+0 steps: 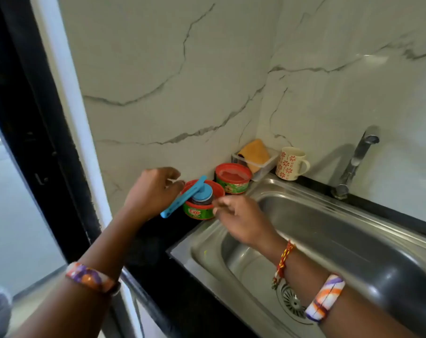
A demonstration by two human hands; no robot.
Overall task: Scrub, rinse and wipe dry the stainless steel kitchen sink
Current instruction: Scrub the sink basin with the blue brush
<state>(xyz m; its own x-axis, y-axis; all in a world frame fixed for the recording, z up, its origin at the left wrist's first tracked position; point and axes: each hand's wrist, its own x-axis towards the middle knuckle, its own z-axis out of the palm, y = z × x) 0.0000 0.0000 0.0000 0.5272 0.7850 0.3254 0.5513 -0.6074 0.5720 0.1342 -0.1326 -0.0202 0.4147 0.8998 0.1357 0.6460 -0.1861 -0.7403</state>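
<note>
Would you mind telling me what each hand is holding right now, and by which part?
Neither hand plainly holds anything: the left hand hovers by the blue brush, and the right hand reaches toward the Exo tub.

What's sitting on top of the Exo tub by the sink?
A blue-handled scrubber sits in the open Exo tub, its handle sticking out towards the left hand. The scrubber covers the soap inside, so that cannot be seen.
</note>
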